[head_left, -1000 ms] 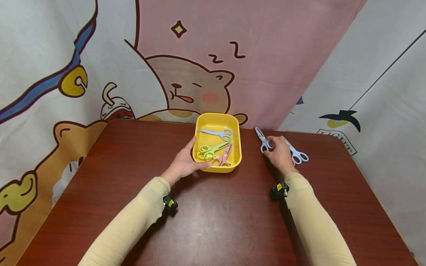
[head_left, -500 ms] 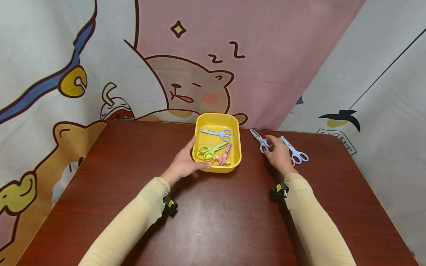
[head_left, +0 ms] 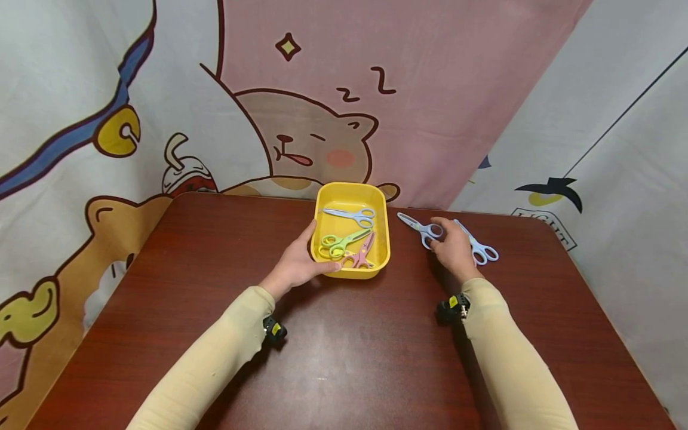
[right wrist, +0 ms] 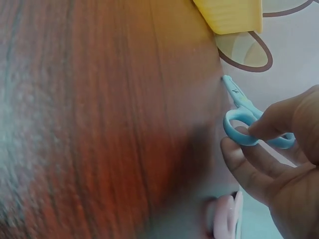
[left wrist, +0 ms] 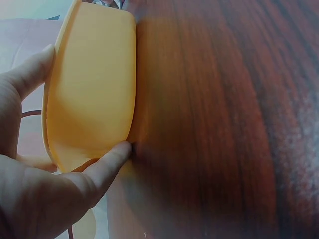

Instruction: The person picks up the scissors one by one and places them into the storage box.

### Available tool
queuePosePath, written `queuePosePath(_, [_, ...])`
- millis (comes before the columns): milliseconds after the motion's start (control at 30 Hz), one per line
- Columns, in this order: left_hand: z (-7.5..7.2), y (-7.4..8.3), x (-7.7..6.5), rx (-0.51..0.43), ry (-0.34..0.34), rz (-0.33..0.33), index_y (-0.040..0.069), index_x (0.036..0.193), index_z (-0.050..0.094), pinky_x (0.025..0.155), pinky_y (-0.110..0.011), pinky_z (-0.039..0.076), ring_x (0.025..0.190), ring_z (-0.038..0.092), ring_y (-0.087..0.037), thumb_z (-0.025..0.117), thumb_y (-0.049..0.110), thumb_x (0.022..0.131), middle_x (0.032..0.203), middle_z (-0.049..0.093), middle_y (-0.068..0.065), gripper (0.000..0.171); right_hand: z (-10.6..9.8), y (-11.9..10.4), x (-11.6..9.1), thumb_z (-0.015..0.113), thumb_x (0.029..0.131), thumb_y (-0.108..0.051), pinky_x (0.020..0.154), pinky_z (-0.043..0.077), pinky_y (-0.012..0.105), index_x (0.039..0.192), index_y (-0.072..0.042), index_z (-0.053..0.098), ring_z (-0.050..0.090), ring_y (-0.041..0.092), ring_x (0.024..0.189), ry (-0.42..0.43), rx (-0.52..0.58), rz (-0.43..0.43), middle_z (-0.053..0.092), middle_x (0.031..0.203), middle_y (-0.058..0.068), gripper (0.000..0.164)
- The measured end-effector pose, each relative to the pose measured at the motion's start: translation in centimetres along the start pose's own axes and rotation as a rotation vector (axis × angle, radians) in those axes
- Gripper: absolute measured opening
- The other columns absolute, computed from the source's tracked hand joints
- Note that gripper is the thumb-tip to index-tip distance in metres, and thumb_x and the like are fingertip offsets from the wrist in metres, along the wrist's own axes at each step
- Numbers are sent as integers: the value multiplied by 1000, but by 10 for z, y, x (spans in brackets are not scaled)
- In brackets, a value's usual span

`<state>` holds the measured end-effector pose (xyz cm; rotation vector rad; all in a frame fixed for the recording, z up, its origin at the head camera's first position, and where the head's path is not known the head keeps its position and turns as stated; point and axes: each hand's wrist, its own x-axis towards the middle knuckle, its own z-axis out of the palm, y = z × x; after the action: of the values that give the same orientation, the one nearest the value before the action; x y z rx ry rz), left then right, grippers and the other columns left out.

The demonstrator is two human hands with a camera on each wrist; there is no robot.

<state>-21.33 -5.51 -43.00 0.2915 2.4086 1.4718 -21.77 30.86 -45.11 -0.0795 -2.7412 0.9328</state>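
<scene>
Yellow tray (head_left: 361, 273) appears smooth plastic with a soft sheen. Tabletop (head_left: 322, 358) shows wood grain, glossy toward the near centre; blue scissors (right wrist: 244, 103) just right of the tray show smooth plastic. Far backdrop (head_left: 457, 89) appears matt printed cloth.

The held light-blue loop-handled plastic scissors (right wrist: 244, 103) are bearing dark blade markings; the rectangular plastic basket (head_left: 350, 274) is showing plain yellow around lime-green plastic scissors (head_left: 352, 239) and pink plastic scissors (head_left: 363, 254). The red-brown wooden desk (head_left: 344, 358) is displaying dark-streaked grain, the pink-and-white fabric backdrop (head_left: 457, 89) brown-outlined cartoons.
</scene>
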Motion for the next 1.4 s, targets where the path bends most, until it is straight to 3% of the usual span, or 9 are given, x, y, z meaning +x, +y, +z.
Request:
queuePosePath(167, [0, 0, -1, 1, 1, -2, 15, 167, 13, 121, -51, 29, 148, 36, -29, 93, 28, 76, 168, 29, -13, 122, -3, -3, 0, 66, 86, 15, 61, 57, 27, 137, 8, 56, 71, 28, 69, -58, 68, 39, 57, 117, 33, 53])
queuePosePath(300, [0, 0, -1, 4, 2, 0, 14, 167, 13, 122, -51, 28, 149, 35, -30, 93, 28, 76, 168, 29, -14, 122, -4, -3, 0, 66, 87, 17, 56, 55, 19, 138, 9, 55, 70, 22, 67, -83, 114, 67, 58, 117, 33, 53])
queuePosePath(467, [0, 0, -1, 3, 2, -10, 16, 167, 13, 122, -50, 29, 149, 35, -29, 93, 29, 76, 168, 29, -13, 122, -4, -3, 0, 66, 87, 16, 56, 54, 18, 136, 6, 55, 72, 28, 69, -87, 113, 69, 64, 107, 29, 52])
queuePosePath(600, [0, 0, -1, -3, 1, -9, 16, 168, 13, 121, -50, 30, 147, 37, -28, 93, 29, 76, 168, 30, -12, 122, -5, -4, -1, 65, 87, 17, 57, 56, 19, 138, 6, 55, 71, 26, 71, -103, 147, 78, 62, 109, 28, 53])
queuePosePath(867, [0, 1, -1, 0, 4, 7, 14, 167, 14, 121, -51, 30, 148, 37, -29, 93, 30, 76, 167, 31, -13, 122, -12, -8, 0, 63, 89, 19, 69, 63, 37, 141, 7, 51, 68, 16, 79, -135, 263, 111, 58, 115, 27, 54])
queuePosePath(1000, [0, 0, 0, -1, 2, 2, 15, 167, 14, 121, -50, 30, 147, 37, -29, 93, 29, 76, 167, 31, -13, 122, -15, -9, 0, 61, 89, 20, 71, 63, 39, 142, 7, 50, 70, 14, 76, -130, 327, 130, 58, 116, 27, 56])
queuePosePath(1267, [0, 0, 0, -2, 0, 7, 16, 168, 13, 120, -51, 31, 145, 39, -29, 93, 28, 77, 167, 33, -13, 121, -23, -16, -1, 59, 90, 21, 71, 62, 29, 146, 6, 47, 70, 9, 82, -126, 424, 150, 55, 122, 29, 59])
queuePosePath(1400, [0, 0, 0, -8, 0, 7, 16, 167, 13, 120, -50, 32, 144, 40, -29, 93, 27, 77, 167, 33, -12, 121, -27, -21, -1, 58, 91, 21, 74, 62, 29, 147, 7, 46, 69, 6, 83, -124, 469, 153, 55, 124, 31, 60])
